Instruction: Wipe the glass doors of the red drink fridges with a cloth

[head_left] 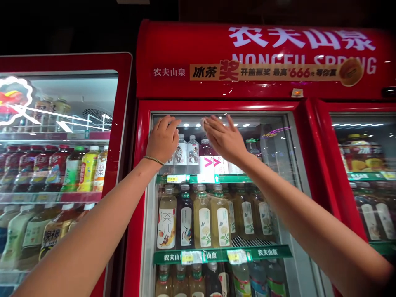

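Both arms reach up to the glass door (266,148) of a red drinks fridge. My left hand (163,138), with a thin band at its wrist, is by the upper left corner of the pane. Its fingers are stretched and slightly bent, and nothing shows in them. Near the top middle of the glass is my right hand (224,137), its fingers mostly together. A small white wad that looks like tissue (203,123) peeks out at its fingertips; most of it is hidden beneath them. Behind the glass, white-labelled bottles (206,159) stand on the top shelf.
Lower shelves hold tea bottles (202,218) behind green price strips (222,254). A red header (185,45) with white lettering runs above the door. At left stands another drinks fridge (122,107); at right is a second door frame (337,173).
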`<state>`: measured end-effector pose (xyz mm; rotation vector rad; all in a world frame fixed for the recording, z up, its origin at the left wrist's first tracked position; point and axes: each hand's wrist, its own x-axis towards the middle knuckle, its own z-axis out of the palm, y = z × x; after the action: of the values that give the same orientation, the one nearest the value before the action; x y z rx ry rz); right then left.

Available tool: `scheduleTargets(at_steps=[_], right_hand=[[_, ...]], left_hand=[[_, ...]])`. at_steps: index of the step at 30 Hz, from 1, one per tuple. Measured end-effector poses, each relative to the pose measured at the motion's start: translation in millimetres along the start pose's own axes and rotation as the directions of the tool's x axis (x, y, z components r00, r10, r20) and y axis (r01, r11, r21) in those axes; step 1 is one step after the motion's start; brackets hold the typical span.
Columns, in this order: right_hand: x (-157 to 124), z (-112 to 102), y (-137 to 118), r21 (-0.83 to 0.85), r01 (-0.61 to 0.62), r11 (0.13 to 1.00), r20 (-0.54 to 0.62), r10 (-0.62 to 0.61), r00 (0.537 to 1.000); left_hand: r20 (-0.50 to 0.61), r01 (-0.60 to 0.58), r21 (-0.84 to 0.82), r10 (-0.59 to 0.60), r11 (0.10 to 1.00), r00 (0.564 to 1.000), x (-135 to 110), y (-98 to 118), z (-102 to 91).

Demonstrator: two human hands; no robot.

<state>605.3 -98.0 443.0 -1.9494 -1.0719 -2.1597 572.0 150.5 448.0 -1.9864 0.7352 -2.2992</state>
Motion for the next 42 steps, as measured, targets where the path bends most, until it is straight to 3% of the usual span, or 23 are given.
scheduleTargets(at_steps=[3,8,12,16,20,25,29,31,33,37,42], right_hand=[[-3,-2,8,-0.063,-0.1,0.993,-0.088,0.094,0.992],[-7,-2,5,-0.054,0.023,0.998,0.013,-0.022,1.0],[-5,2,1,-0.05,-0.145,0.988,-0.096,0.14,0.986],[-3,5,-11,-0.017,-0.019,1.0,0.009,0.019,1.0],[5,10,-28,-0.037,-0.096,0.995,-0.085,0.093,0.992],[23,21,-56,0.058,0.098,0.993,0.031,-0.1,0.994],[36,28,-72,0.063,0.052,0.997,-0.028,-0.051,0.998],[41,31,-79,0.087,0.144,0.986,0.019,-0.146,0.989],[46,35,-85,0.096,0.219,0.971,0.059,-0.225,0.973],[55,42,-99,0.029,0.109,0.994,0.006,-0.11,0.994],[65,49,-113,0.022,0.213,0.977,0.064,-0.214,0.975]], left_hand=[[-0.003,0.005,-0.013,-0.005,1.0,1.0,0,0,-1.2],[0.001,0.017,-0.015,-0.017,1.0,1.0,1,1,-0.4],[0.041,0.065,-0.006,-0.065,0.998,0.997,-13,6,-1.1],[0.121,0.037,0.031,-0.04,0.999,0.992,-38,8,-18.4],[0.187,-0.062,0.081,0.046,0.995,0.981,-55,-3,-44.5],[0.016,-0.006,0.101,0.004,0.995,1.0,-74,-16,-54.3],[-0.118,0.054,0.017,-0.051,0.998,0.992,-91,-17,-48.8],[-0.164,0.118,-0.011,-0.119,0.993,0.979,-96,-18,-46.9],[-0.19,0.175,-0.049,-0.181,0.983,0.965,-98,-19,-46.1],[-0.19,0.194,-0.098,-0.21,0.976,0.959,-98,-20,-46.7],[-0.189,0.168,-0.106,-0.185,0.98,0.964,-98,-19,-47.3]])
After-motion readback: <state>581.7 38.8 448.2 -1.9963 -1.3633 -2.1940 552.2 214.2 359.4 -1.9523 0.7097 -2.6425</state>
